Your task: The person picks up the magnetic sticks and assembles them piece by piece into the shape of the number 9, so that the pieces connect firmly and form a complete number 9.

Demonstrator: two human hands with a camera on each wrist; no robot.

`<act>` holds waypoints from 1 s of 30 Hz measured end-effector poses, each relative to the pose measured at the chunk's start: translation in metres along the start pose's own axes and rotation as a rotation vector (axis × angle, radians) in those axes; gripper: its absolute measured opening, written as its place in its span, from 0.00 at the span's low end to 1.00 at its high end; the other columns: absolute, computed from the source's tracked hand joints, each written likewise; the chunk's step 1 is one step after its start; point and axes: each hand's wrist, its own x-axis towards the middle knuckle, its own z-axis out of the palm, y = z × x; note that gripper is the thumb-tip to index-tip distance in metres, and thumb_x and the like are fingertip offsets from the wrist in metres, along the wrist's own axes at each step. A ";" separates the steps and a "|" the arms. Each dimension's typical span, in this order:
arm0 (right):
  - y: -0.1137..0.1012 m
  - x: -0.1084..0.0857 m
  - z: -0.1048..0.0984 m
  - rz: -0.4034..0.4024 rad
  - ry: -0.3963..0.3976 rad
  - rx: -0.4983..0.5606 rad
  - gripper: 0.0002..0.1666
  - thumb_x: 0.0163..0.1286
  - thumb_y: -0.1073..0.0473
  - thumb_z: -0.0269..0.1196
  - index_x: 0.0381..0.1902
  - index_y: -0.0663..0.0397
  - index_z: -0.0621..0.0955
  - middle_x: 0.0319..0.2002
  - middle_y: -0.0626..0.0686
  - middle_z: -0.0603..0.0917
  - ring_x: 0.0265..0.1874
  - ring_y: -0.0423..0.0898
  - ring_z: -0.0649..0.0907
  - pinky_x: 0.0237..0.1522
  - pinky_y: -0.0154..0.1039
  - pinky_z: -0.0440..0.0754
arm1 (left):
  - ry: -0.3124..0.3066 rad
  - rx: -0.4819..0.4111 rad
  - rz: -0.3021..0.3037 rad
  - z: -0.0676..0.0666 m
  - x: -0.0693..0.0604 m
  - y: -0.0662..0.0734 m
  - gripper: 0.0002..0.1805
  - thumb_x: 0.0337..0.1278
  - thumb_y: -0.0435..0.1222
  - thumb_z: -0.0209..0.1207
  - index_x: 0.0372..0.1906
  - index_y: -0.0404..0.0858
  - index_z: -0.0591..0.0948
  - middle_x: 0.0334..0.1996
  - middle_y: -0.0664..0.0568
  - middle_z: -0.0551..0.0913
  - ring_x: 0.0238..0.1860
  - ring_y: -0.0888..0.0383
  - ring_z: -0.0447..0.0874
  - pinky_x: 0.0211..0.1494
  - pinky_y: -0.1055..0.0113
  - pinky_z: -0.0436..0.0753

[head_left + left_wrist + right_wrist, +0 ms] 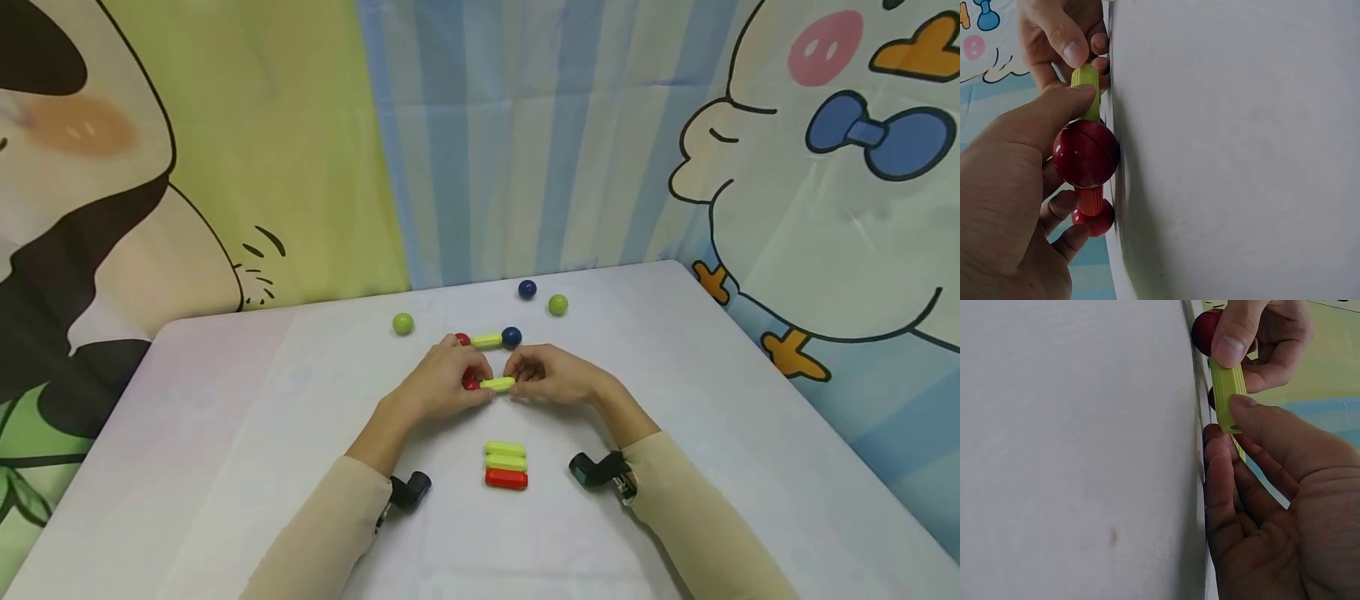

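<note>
My left hand (444, 382) pinches a yellow-green ridged rod (498, 384) close to a glossy red ball (1087, 154) at the rod's left end. On the rod's other end, my right hand (558, 374) has its thumb and fingers. In the left wrist view a red rod (1090, 201) runs from that ball to a second red ball (1099, 220). Beyond my hands, another yellow-green rod (487, 341) lies between the second red ball and a dark blue ball (512, 337). My left fingers partly cover the nearer red ball in the head view.
Two yellow-green rods (506, 456) and a red rod (506, 478) lie side by side nearer me. Loose green balls (402, 323) (558, 305) and a dark blue ball (527, 289) sit farther back on the white table (300, 467). A cartoon-printed curtain (525, 142) hangs behind.
</note>
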 end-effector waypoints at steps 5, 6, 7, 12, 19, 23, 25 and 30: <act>-0.013 0.004 -0.015 0.003 0.020 -0.047 0.11 0.72 0.61 0.67 0.50 0.54 0.80 0.44 0.50 0.84 0.44 0.47 0.82 0.53 0.42 0.81 | 0.010 -0.019 -0.037 -0.015 0.007 0.001 0.10 0.57 0.48 0.72 0.40 0.52 0.87 0.35 0.58 0.78 0.46 0.55 0.68 0.45 0.61 0.71; -0.018 0.005 -0.018 0.004 0.027 -0.071 0.11 0.73 0.60 0.67 0.50 0.54 0.80 0.44 0.50 0.84 0.44 0.47 0.82 0.54 0.43 0.81 | 0.015 -0.018 -0.041 -0.019 0.007 0.000 0.10 0.57 0.48 0.72 0.41 0.51 0.87 0.36 0.57 0.78 0.46 0.55 0.68 0.45 0.61 0.71; -0.023 0.005 -0.020 0.002 0.038 -0.092 0.12 0.73 0.60 0.66 0.51 0.55 0.79 0.44 0.50 0.84 0.44 0.47 0.82 0.54 0.43 0.81 | 0.023 -0.020 -0.044 -0.022 0.008 0.000 0.10 0.57 0.48 0.72 0.42 0.51 0.87 0.36 0.57 0.79 0.47 0.54 0.68 0.46 0.61 0.71; -0.040 -0.006 -0.016 -0.016 0.075 -0.155 0.13 0.73 0.56 0.66 0.51 0.54 0.78 0.41 0.49 0.82 0.43 0.46 0.80 0.51 0.43 0.82 | 0.000 -0.023 -0.030 -0.023 0.007 -0.002 0.12 0.60 0.47 0.71 0.47 0.50 0.88 0.40 0.60 0.83 0.48 0.55 0.68 0.48 0.61 0.70; -0.049 -0.023 0.003 -0.133 0.033 -0.154 0.08 0.73 0.59 0.66 0.47 0.51 0.80 0.39 0.44 0.82 0.40 0.43 0.81 0.46 0.41 0.84 | -0.019 0.008 0.015 -0.013 0.004 -0.002 0.11 0.60 0.46 0.70 0.47 0.52 0.90 0.42 0.62 0.86 0.47 0.56 0.68 0.49 0.60 0.69; -0.053 -0.031 0.016 -0.185 -0.043 -0.182 0.05 0.72 0.59 0.67 0.44 0.48 0.82 0.39 0.41 0.82 0.38 0.40 0.81 0.44 0.41 0.84 | -0.044 0.029 0.026 -0.009 0.001 -0.002 0.11 0.59 0.46 0.69 0.46 0.52 0.90 0.40 0.63 0.86 0.47 0.56 0.70 0.52 0.60 0.70; -0.055 -0.033 0.020 -0.196 -0.074 -0.207 0.05 0.72 0.59 0.67 0.43 0.48 0.82 0.39 0.41 0.82 0.38 0.39 0.81 0.45 0.41 0.84 | -0.052 0.040 0.028 -0.008 0.001 -0.002 0.11 0.59 0.46 0.69 0.46 0.52 0.90 0.40 0.63 0.86 0.47 0.57 0.71 0.53 0.59 0.71; -0.058 -0.034 0.026 -0.169 -0.129 -0.256 0.07 0.70 0.59 0.69 0.45 0.49 0.84 0.40 0.42 0.83 0.39 0.39 0.80 0.46 0.39 0.83 | -0.065 0.039 0.024 -0.010 0.004 -0.001 0.10 0.58 0.45 0.70 0.45 0.52 0.90 0.39 0.64 0.86 0.46 0.57 0.72 0.54 0.59 0.72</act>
